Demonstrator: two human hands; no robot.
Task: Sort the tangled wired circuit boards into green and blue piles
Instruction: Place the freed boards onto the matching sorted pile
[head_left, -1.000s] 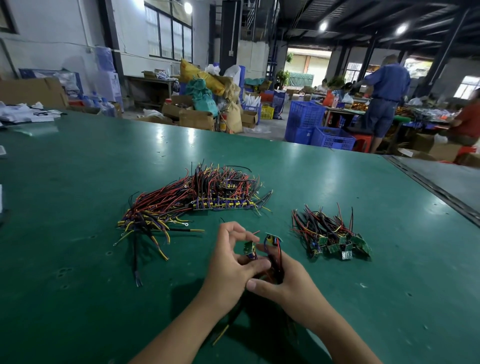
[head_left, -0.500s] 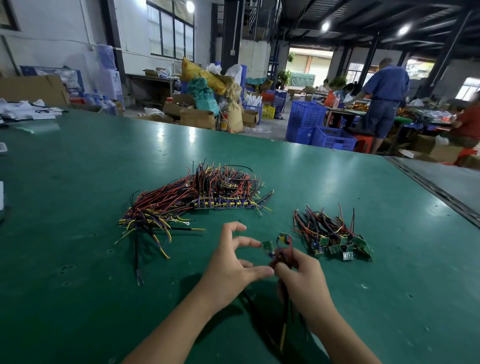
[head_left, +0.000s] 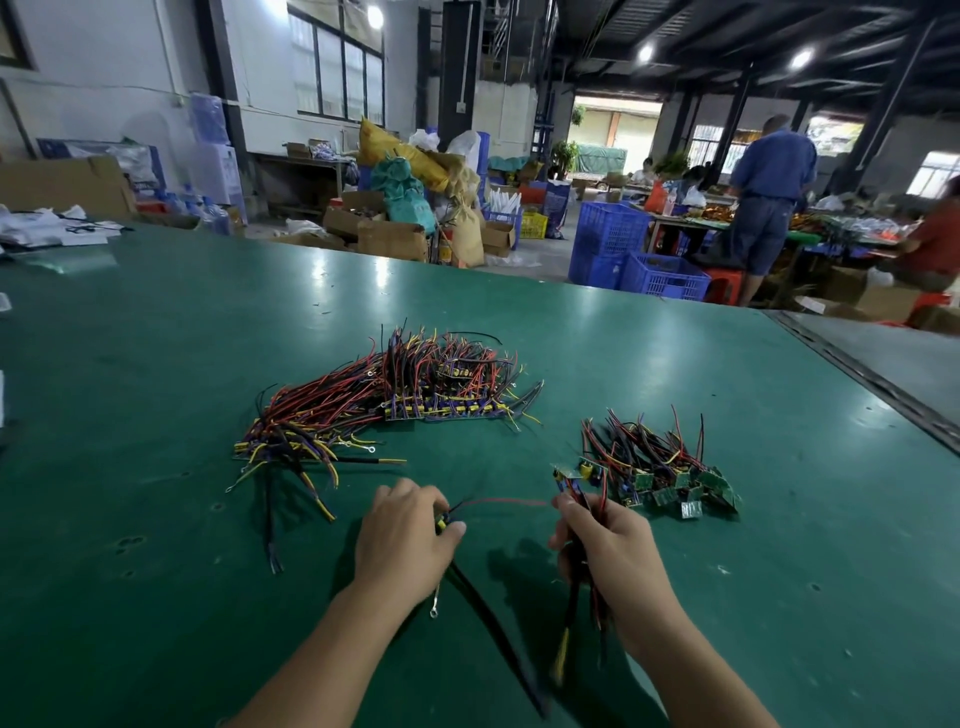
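Note:
A big pile of blue boards with red, black and yellow wires (head_left: 395, 405) lies at the table's centre-left. To its right sits a smaller pile of green boards (head_left: 670, 478). My left hand (head_left: 402, 535) grips a small wired board whose black wires (head_left: 488, 618) trail toward me. My right hand (head_left: 608, 556) grips a bundle of wires with a green board (head_left: 571, 475) at its top, just left of the green pile. A thin red wire (head_left: 504, 502) stretches between the two hands.
The green table (head_left: 156, 364) stretches wide, with papers at its far left edge (head_left: 47, 231). A metal seam (head_left: 872, 379) runs along the right. Beyond are blue crates (head_left: 639, 260), boxes and people at other benches.
My hands have pulled apart, left hand going left with one board and right hand going right toward the green pile with the other; a red wire now spans the gap.

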